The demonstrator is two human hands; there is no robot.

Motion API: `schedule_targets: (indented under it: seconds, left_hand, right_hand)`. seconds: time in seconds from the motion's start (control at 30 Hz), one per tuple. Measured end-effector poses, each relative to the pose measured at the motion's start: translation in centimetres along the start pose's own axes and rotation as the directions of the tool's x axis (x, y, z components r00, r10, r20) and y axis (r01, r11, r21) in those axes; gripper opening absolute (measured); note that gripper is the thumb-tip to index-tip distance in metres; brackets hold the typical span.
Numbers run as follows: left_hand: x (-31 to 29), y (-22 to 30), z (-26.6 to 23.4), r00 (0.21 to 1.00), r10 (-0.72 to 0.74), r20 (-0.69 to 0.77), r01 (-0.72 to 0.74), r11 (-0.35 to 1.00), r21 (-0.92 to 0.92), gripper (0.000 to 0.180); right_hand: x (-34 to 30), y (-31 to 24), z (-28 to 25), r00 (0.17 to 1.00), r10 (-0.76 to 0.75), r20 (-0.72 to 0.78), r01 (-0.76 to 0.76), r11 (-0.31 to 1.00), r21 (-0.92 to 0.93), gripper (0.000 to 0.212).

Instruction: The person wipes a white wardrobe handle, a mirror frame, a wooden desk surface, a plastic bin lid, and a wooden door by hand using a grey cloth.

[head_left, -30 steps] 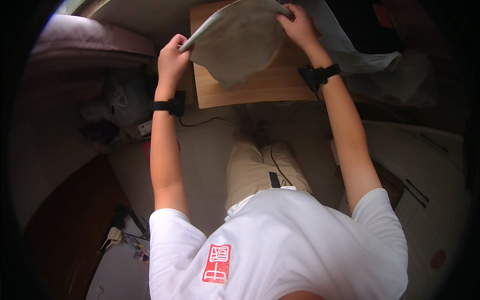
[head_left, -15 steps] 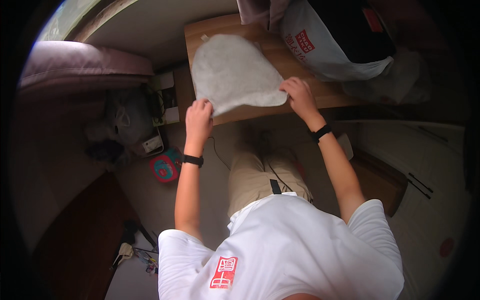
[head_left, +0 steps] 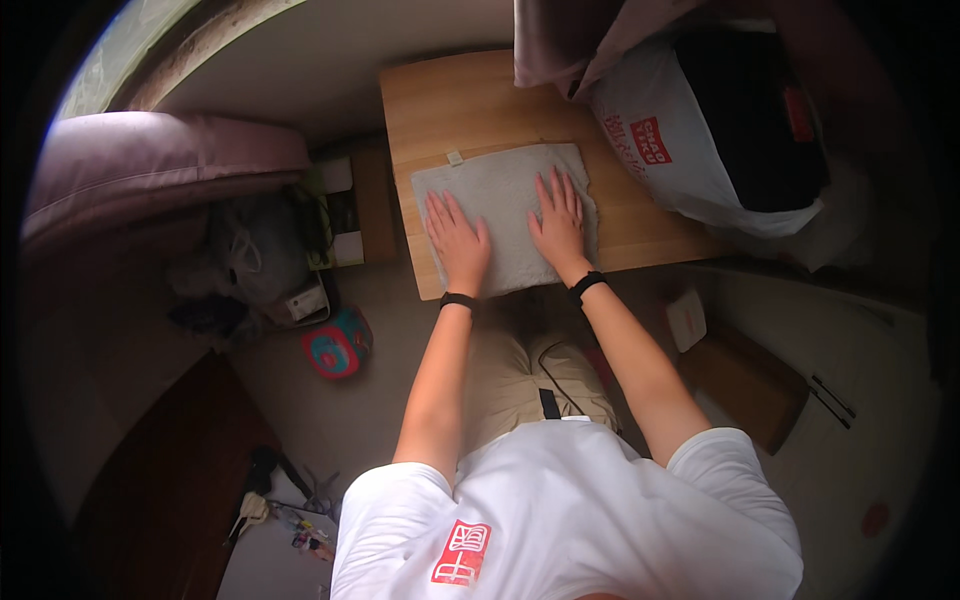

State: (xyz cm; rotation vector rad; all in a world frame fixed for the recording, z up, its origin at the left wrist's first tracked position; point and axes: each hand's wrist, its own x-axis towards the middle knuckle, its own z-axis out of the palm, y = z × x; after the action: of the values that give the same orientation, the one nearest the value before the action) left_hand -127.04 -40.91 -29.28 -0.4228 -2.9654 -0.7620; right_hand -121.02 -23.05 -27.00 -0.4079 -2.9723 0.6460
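Pale wooden table point(head_left: 450, 105): 1 grey cloth point(head_left: 509, 215) flat along near edge, 1 white bag point(head_left: 690, 182) at right.

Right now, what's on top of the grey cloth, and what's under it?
Your left hand and right hand lie flat on the grey cloth. Under it is the wooden tabletop, visible beyond its far edge; the covered part can't be seen.
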Motion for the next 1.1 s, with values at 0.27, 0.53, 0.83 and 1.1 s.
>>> schedule_targets:
  seconds: [0.27, 0.53, 0.83, 1.1]
  left_hand:
    - [9.7, -0.7, 1.9, 1.0, 0.009, 0.01, -0.009, 0.999, 0.032, 0.079]
    - [19.3, -1.8, 3.1, 0.999, 0.005, -0.034, -0.004, 0.999, 0.041, 0.077]
    - [23.4, -1.6, 4.1, 0.998, -0.057, -0.025, 0.059, 0.997, 0.058, 0.076]
    - [23.8, -1.8, 4.3, 0.996, -0.087, -0.009, 0.087, 0.994, 0.065, 0.077]
  right_hand:
    - [10.7, -0.4, 4.5, 0.989, 0.031, -0.147, -0.056, 0.984, -0.172, 0.073]
    - [20.3, -0.9, 5.7, 0.982, 0.028, -0.184, -0.058, 0.986, -0.158, 0.071]
    - [24.1, -0.6, 6.0, 0.98, 0.059, -0.19, -0.073, 0.995, -0.069, 0.072]
    - [24.3, -1.0, 5.8, 0.984, 0.087, -0.153, -0.1, 0.992, -0.082, 0.073]
